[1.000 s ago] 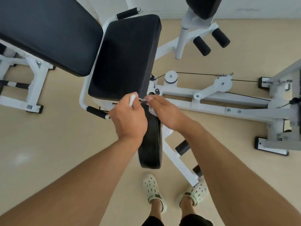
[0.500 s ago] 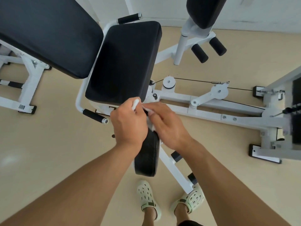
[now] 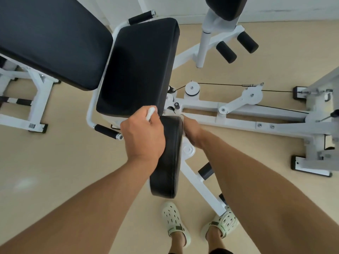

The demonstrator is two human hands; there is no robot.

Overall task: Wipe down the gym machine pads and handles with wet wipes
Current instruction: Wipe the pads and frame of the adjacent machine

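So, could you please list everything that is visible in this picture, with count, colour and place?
Narrow black padded cushion: one, black, centre, between both hands.
Large black seat pad: one, black, upper centre.
Wide black back pad: one, black, upper left.
Black foam rollers: two, black, upper right.
Black handle grips: two, black, either end of the seat frame.
White steel machine frame: one, white, right.
White wet wipe: one, white, in the left hand.
Beige floor: one, beige, below everything.
Pale perforated clogs: two, bottom centre.
Left hand: grips the wipe.
Right hand: behind the cushion, fingers hidden.
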